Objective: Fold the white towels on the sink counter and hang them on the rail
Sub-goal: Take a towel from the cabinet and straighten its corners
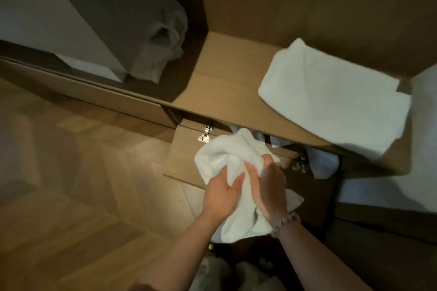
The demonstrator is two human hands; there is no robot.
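Progress: folded towel point(331, 101) lies far right on counter point(224, 73); left hand point(221, 192) and right hand point(269, 186) clamp fingers on crumpled towel point(227, 149), unfolded; hanging outstanding.

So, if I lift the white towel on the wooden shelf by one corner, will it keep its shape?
Probably not: the folded towel lies rumpled on the shelf, so it would likely droop and unfold. A similar towel bunches between the left hand and right hand, suggesting floppy cloth.
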